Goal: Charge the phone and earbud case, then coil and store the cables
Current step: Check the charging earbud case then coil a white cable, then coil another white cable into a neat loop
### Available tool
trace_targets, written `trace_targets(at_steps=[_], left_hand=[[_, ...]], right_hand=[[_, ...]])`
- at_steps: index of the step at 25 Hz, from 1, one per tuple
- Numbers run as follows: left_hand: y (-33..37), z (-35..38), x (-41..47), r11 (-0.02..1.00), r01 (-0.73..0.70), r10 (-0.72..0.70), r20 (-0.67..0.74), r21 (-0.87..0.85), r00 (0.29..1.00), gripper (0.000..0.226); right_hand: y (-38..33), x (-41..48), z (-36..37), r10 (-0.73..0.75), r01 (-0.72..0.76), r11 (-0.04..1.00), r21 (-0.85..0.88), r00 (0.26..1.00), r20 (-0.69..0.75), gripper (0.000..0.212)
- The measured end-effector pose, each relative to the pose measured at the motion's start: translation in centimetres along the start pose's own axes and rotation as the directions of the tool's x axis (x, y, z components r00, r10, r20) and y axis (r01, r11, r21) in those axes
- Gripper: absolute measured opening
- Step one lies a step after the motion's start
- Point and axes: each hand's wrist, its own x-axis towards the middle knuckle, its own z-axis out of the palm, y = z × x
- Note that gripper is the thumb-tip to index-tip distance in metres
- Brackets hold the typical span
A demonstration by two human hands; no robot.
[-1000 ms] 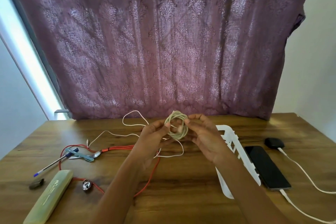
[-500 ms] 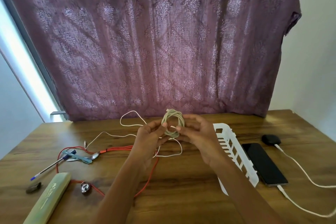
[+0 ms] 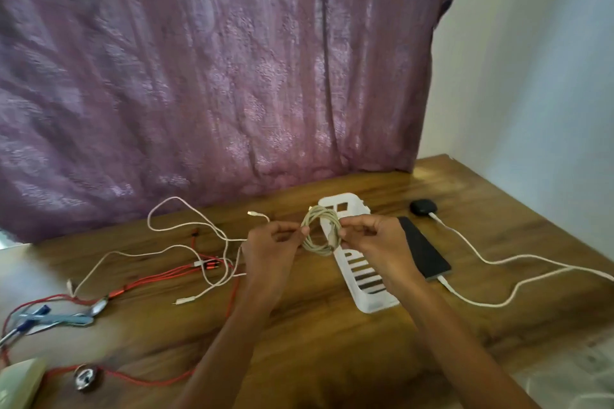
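Right now both hands hold a coiled off-white cable (image 3: pixel 320 231) above the brown wooden table (image 3: pixel 315 335): the left hand (image 3: pixel 272 242) pinches the coil's left edge between thumb and fingers, and the right hand (image 3: pixel 375 242) pinches its right edge. Behind the coil lies a white slotted plastic basket (image 3: pixel 378 304). Just right of it, a flat black phone (image 3: pixel 423 251) and a small black earbud case (image 3: pixel 422 207) each have a white charging cable plugged in. A red braided cable (image 3: pixel 156 279) sprawls at the left

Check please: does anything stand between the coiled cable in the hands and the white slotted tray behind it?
Nothing visible does. The left hand and right hand pinch the coiled cable just over the white slotted tray; the phone lies beside the tray.
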Motion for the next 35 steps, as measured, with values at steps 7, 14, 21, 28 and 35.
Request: trace_targets(at_steps=[7,14,21,28,35], left_hand=[[-2.1,6.4,1.7,0.950,-0.070,0.011,0.192,0.304,0.981,0.018],[-5.6,10.0,3.2,0.876,-0.045,-0.067,0.214,0.480,0.974,0.019],[-6.7,10.2,2.6,0.908,-0.038,-0.038,0.173,0.417,0.984,0.016],[-8.7,9.7,-0.2,0.957,0.129,-0.134,0.000,0.259,0.991,0.039],[-9.0,10.0,-0.4,0.970,0.138,-0.146,0.025,0.198,0.989,0.023]], right_hand=[[3.3,2.4,-5.5,0.066,-0.101,0.943,-0.317,0.991,-0.120,0.014],[7.0,6.0,-7.8,0.123,-0.096,0.837,-0.539,0.992,0.014,0.028],[7.5,9.2,-7.9,0.062,0.180,0.555,-0.812,0.964,0.257,0.029],[9.5,9.6,-6.9,-0.077,0.564,0.280,-0.777,0.820,0.568,0.029],[9.0,9.5,-6.1,0.099,0.652,0.108,-0.750,0.744,0.661,0.018]])
